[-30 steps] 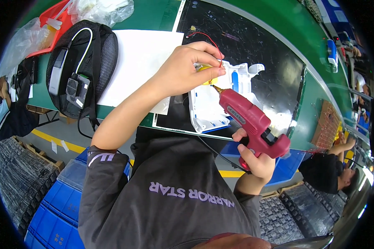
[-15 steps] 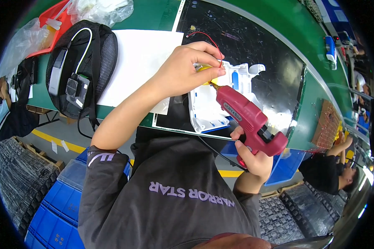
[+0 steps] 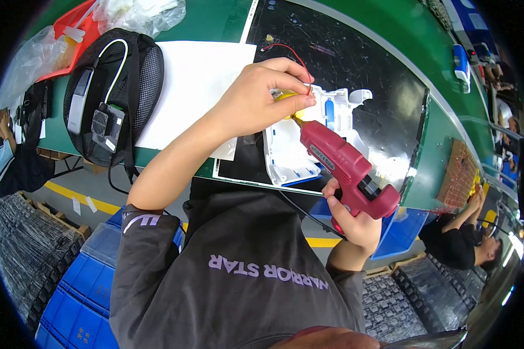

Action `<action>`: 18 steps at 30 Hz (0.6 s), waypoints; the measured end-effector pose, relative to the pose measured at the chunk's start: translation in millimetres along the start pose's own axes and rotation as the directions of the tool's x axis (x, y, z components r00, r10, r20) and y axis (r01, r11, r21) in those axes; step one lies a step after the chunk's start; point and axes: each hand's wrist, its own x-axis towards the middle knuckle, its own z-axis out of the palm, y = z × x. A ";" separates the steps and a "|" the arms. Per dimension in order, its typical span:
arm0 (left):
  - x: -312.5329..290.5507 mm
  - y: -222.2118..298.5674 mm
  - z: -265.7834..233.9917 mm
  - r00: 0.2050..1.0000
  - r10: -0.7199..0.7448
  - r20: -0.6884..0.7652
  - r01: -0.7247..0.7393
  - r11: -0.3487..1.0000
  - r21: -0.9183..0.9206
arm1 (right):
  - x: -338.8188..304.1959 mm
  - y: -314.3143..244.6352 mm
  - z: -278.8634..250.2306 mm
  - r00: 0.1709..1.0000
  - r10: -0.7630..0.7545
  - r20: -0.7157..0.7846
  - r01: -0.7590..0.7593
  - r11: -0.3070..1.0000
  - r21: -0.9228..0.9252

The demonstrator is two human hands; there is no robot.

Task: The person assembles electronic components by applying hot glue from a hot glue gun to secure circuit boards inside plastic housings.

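My right hand [image 3: 355, 224] is closed around the handle of a dark red hot glue gun [image 3: 337, 154]. The gun's metal nozzle points up and left, at a yellow part [image 3: 285, 99] just under my left fingers. My left hand [image 3: 268, 93] pinches a thin red wire [image 3: 300, 58] between thumb and fingers. That wire curves away to a small yellowish piece [image 3: 269, 39] on the black mat. Below both hands lies a white plastic shell [image 3: 279, 154] with blue bits inside. My left hand partly hides the yellow part and the shell's upper left.
A black mat [image 3: 384, 110] covers this part of the green bench. White paper [image 3: 186, 81] lies left of it, beside a black mesh bag [image 3: 148, 75] holding electronic devices. A red bin [image 3: 75, 43] with plastic bags stands far left. A brown board [image 3: 455, 174] lies at right; co-workers are at both sides.
The glue gun has shifted slightly left, its nozzle closer in at the yellow part. My left hand keeps its place on the wire.
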 end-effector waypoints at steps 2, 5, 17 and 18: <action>0.0 0.0 0.0 1.000 -0.004 0.003 0.004 1.000 -0.005 | -0.5 0.1 0.1 1.000 0.013 0.004 -0.013 0.999 0.029; -0.4 -2.3 0.6 1.000 -0.006 0.007 0.006 1.000 -0.010 | -0.6 0.3 -1.4 0.999 0.024 0.029 -0.026 0.995 0.093; -1.3 1.3 -2.4 1.000 0.003 0.001 -0.003 1.000 0.021 | -3.2 10.8 -12.2 0.994 -0.039 0.105 0.014 0.973 0.229; -1.7 0.8 -2.2 1.000 0.003 -0.001 -0.003 1.000 0.020 | -3.8 12.4 -11.9 0.993 -0.043 0.112 0.020 0.980 0.196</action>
